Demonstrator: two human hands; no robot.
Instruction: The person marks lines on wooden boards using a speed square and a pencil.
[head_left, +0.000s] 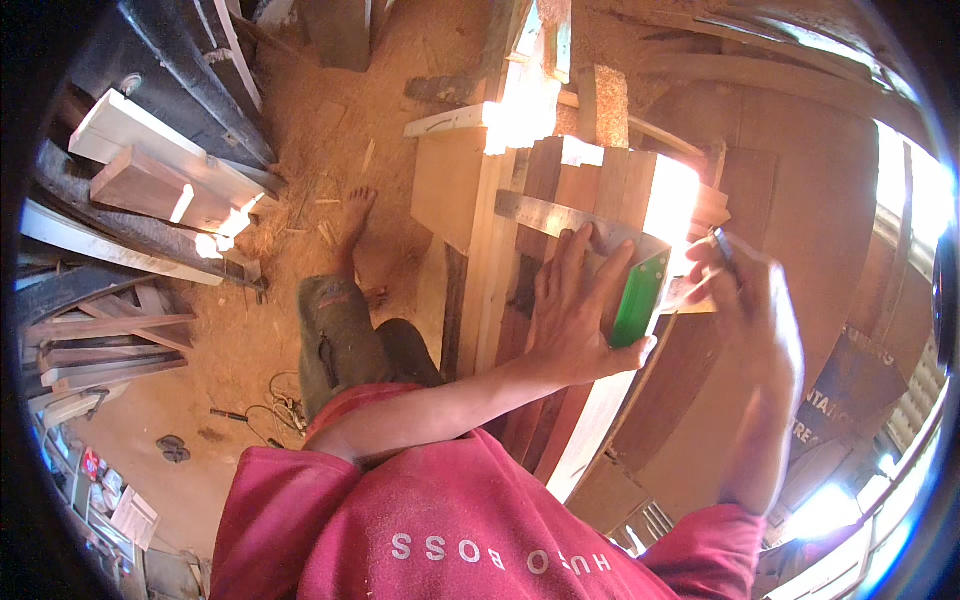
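Note:
A try square (637,305) with a green stock and a metal blade lies across a row of wooden boards (575,190) set side by side. My left hand (568,318) presses it down, fingers spread over the blade and thumb against the stock. To the right of the square, my right hand (745,285) is raised with its fingers pinched and partly blurred. A thin dark pencil-like stick (722,242) shows between those fingers; most of it is hidden.
Stacked timber (165,190) stands at the left. Wood shavings cover the brown floor (300,150), where my bare foot (358,205) rests. Near my knee lies a coiled cable (285,408). A large wooden panel (780,180) is at the right, and strong sunlight washes out the boards' far end.

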